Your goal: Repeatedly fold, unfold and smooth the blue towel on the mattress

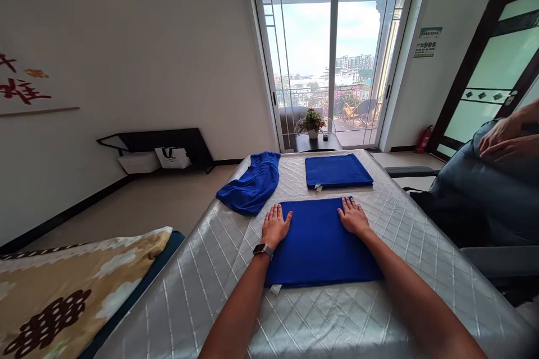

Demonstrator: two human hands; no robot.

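A blue folded cloth (322,244) lies flat on the silver quilted mattress (197,269), a white tag at its near left corner. My left hand (276,225), with a watch on the wrist, rests open on its far left corner. On the far right part of the cloth lies my right hand (352,216), fingers spread and holding nothing. Beyond it is a second folded blue cloth (338,170), also with a white tag. A crumpled blue cloth (251,185) sits at the far left of the mattress.
At the right, a person's hands (507,137) rest over dark clothing beside grey armrests. A patterned blanket (76,291) is at the lower left. Past the mattress stands a small table (318,143) with a potted plant (312,123), before a glass sliding door.
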